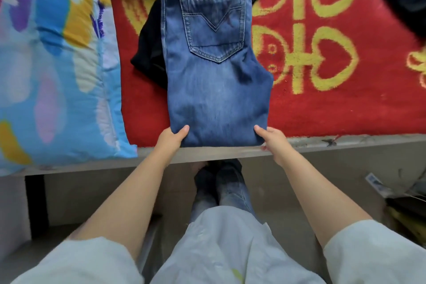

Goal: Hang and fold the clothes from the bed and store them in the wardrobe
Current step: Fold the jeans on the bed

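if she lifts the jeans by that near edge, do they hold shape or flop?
Likely flop: the jeans are soft denim that creases near the pocket. Gripped only at the near fold by the left hand and right hand, the far end probably sags. Doubled layers suggest moderate weight.

yellow 囍 signs on red blanket.

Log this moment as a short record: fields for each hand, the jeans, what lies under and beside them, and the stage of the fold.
left hand: left hand grips the near left corner of the jeans, thumb on top
right hand: right hand grips the near right corner, thumb on top
jeans: blue denim, flat, back pocket facing up, near edge at the bed's front edge
under jeans: black garment sticks out at the left
surface: red blanket with yellow pattern
beside: colourful quilt to the left
stage: fold under way, not yet stored
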Motion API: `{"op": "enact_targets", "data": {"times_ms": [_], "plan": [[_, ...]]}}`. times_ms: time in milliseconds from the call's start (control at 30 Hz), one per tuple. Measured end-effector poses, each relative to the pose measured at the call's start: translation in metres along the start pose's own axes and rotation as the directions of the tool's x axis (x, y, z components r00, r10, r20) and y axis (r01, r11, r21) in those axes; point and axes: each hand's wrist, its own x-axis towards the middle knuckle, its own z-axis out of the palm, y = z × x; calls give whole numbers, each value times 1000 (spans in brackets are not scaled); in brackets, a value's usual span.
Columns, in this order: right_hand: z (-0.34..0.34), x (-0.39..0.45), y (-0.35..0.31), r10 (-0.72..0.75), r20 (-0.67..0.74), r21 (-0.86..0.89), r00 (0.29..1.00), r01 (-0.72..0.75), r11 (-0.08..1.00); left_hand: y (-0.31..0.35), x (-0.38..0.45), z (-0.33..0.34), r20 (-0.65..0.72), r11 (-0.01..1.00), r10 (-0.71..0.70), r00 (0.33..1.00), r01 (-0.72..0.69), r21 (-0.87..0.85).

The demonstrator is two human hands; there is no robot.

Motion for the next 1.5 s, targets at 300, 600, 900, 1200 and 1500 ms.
{"op": "enact_targets", "data": {"times_ms": [300,600,900,1200,1500], "plan": [[23,-5,31,226,-67,30,972,-224,974,-46,2,14,-112,942,-261,959,228,-245],[-7,-39,51,381,4,-100,925,-378,920,-56,-48,2,194,910,-377,906,401,-101],[-36,-93,20,393,13,-68,919,-391,918,-5,-95,-15,425,889,-449,786,439,129],[-52,-89,-118,-244,-35,455,969,232,860,132,-81,-30,239,869,-68,969,175,-463],[-30,41,-210,-418,-27,-28,908,417,908,236,27,0,9,828,53,999,-39,-559]]}}
